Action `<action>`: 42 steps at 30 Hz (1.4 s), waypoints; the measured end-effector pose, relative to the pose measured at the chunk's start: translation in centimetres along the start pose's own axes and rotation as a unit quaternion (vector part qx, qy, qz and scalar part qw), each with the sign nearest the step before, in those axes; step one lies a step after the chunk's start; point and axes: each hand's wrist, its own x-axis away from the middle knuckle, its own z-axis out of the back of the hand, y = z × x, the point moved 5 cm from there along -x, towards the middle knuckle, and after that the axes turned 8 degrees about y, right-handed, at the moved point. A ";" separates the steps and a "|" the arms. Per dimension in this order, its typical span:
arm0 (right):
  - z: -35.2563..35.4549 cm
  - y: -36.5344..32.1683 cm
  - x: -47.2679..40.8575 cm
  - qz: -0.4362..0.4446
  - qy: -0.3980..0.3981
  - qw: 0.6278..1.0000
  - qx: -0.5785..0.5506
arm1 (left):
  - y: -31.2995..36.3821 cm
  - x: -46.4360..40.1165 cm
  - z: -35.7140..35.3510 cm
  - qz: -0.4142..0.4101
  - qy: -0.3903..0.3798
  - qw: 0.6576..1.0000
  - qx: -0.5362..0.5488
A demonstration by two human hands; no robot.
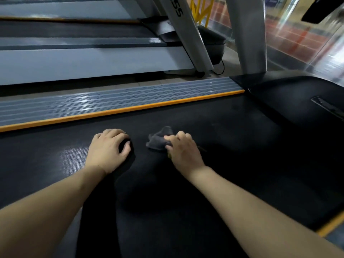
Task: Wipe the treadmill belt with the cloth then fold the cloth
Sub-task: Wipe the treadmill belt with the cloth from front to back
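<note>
Head view: person leans over treadmill belt (214,127)
Right hand (183,149): fingers curled, bunching grey cloth (158,139) against belt mid-width
Left hand (109,149): braced on belt, fingers bent, holding nothing
Advice: flatten cloth for fuller contact; stroke toward orange edge strip (119,110); overlap passes

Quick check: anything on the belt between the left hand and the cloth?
Nothing: in the head view, only bare black belt separates the left hand from the grey cloth that the right hand grips.
</note>
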 end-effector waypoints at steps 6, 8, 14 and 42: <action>5.0 14.0 1.5 -0.244 0.043 0.962 0.117 | 2.6 3.6 1.9 -0.003 -0.026 0.999 -0.022; 4.6 11.5 1.6 -0.275 0.057 0.952 0.117 | 4.7 5.9 2.6 0.009 -0.015 1.000 -0.006; 1.9 -3.0 3.0 -0.091 -0.024 0.996 0.001 | 6.4 11.6 1.3 0.063 -0.060 0.996 0.010; 6.3 10.3 3.5 -0.296 0.037 0.947 0.120 | 6.9 11.6 1.3 0.067 -0.046 0.997 -0.005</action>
